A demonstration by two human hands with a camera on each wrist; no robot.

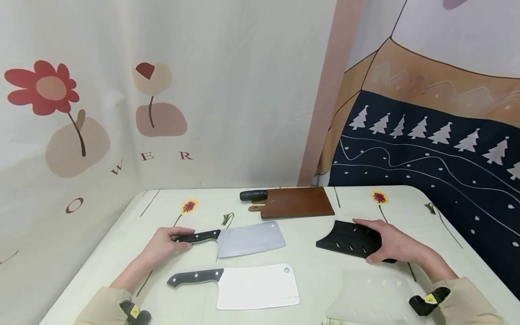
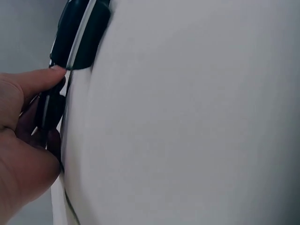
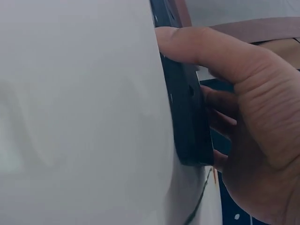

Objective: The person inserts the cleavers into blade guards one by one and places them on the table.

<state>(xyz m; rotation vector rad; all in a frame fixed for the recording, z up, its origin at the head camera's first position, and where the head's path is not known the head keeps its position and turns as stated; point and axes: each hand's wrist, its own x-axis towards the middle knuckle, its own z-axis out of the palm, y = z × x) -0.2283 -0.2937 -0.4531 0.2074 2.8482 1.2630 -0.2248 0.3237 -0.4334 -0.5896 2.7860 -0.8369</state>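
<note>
My left hand (image 1: 161, 246) grips the black handle of a cleaver (image 1: 252, 239), whose grey blade points to the right. In the left wrist view the thumb and fingers close around the end of that handle (image 2: 51, 108). On the right, my right hand (image 1: 398, 243) holds a black knife sheath (image 1: 349, 239) with small slots, thumb on its near edge and fingers over the far one. The right wrist view has the thumb on the edge of the sheath (image 3: 185, 108). A second cleaver (image 1: 257, 289) with a shiny white-looking blade lies in front of the first one.
At the back of the table (image 1: 313, 253) lies a brown sheath (image 1: 298, 203) with a black-handled knife (image 1: 253, 195) in it. A translucent white sheath (image 1: 373, 295) rests at the front right, below the right hand. Printed curtains (image 1: 243, 90) hang behind the table.
</note>
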